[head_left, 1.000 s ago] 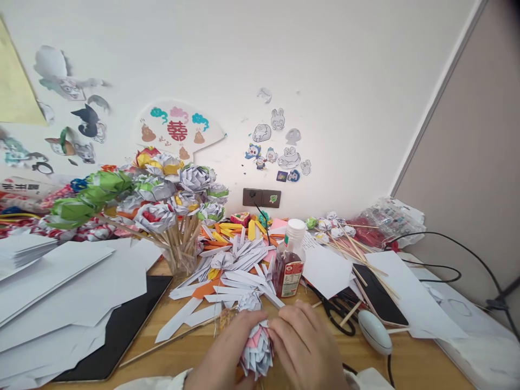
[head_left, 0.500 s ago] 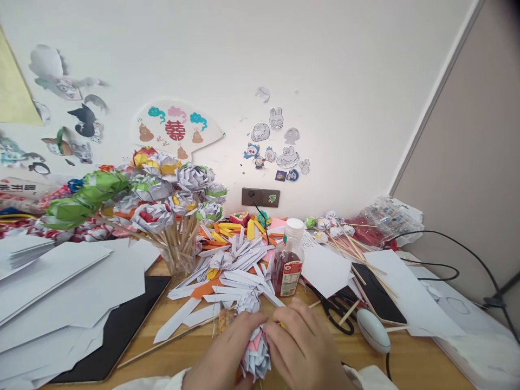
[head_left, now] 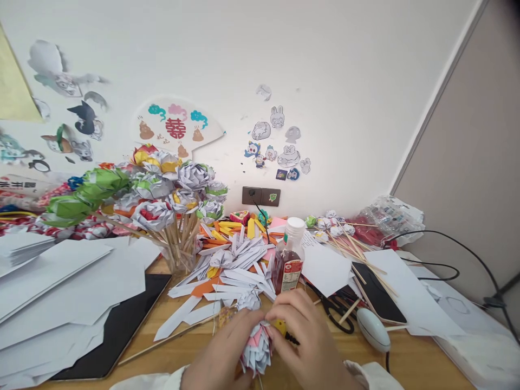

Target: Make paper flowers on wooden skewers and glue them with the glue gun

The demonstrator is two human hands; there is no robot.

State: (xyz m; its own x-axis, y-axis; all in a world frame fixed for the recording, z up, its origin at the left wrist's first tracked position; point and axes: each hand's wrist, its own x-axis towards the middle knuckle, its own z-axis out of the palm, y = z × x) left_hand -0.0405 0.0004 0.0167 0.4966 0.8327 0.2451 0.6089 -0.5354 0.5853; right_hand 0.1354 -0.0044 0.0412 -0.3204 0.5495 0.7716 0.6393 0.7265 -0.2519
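A folded paper flower [head_left: 257, 355], white-blue with pink inside, is held low over the table between both hands. My left hand [head_left: 225, 349] wraps its left side with fingers closed on it. My right hand [head_left: 303, 338] pinches the flower's right edge with thumb and fingertips. Just behind them lie a crumpled white paper flower [head_left: 248, 299] and a small patterned yellow-brown item [head_left: 226, 316]. Partly hidden by my right hand is a small yellow object [head_left: 280, 326] with a black part. The flower's underside is hidden by my left hand.
Folded paper strips [head_left: 239, 265] spread behind my hands. A jar of paper flowers on sticks [head_left: 181, 260] and paper sheets [head_left: 60, 292] stand left. To the right are a bottle [head_left: 289, 265], scissors [head_left: 341, 317], a mouse [head_left: 374, 330] and a phone [head_left: 379, 292].
My right hand's fingers have lifted and shifted slightly, showing more of the yellow object and its black part. The left hand keeps its hold on the flower.
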